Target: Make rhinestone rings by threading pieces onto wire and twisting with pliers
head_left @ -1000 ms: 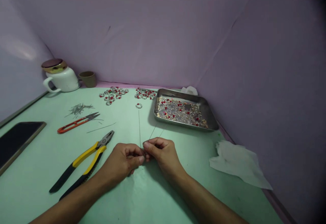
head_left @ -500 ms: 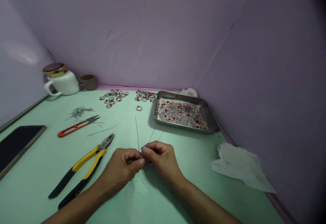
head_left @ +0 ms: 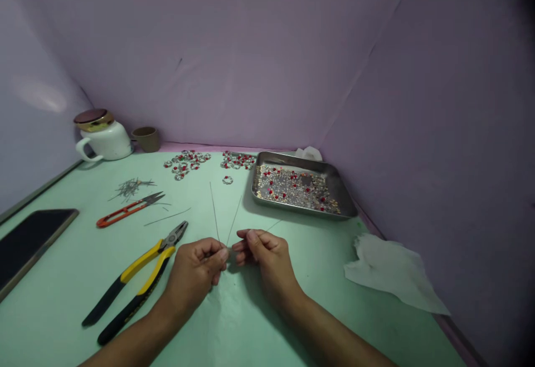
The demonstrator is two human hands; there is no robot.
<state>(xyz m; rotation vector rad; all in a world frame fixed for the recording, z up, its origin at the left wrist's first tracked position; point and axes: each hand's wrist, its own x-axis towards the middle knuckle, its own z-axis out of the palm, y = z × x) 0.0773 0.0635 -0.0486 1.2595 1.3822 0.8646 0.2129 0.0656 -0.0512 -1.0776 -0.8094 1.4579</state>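
My left hand (head_left: 201, 264) is closed, its thumb and forefinger pinching thin metal wire (head_left: 214, 211). Two long wire ends fan upward from those fingertips. Just to the right, my right hand (head_left: 267, 253) has its thumb pressed against curled fingers, close to the pinched spot. A further thin wire end (head_left: 273, 225) sticks out beyond its knuckles, so it seems to hold that strand; the exact contact is hidden. Nearest the left hand lie pliers (head_left: 154, 269) with yellow and black handles, jaws slightly parted.
Orange thread snips (head_left: 125, 213), cut wires (head_left: 131, 187) and a phone (head_left: 35, 244) lie left. Behind are a white mug (head_left: 111, 141), a brown cup (head_left: 147, 140) and red-beaded rings (head_left: 186, 164). A metal bead tray (head_left: 301, 211) and white tissue (head_left: 388, 272) are right.
My right hand has drawn slightly apart from the left, its fingers loosening and spreading a little. The upright wire ends have shifted left, and one strand now leans right past the right hand.
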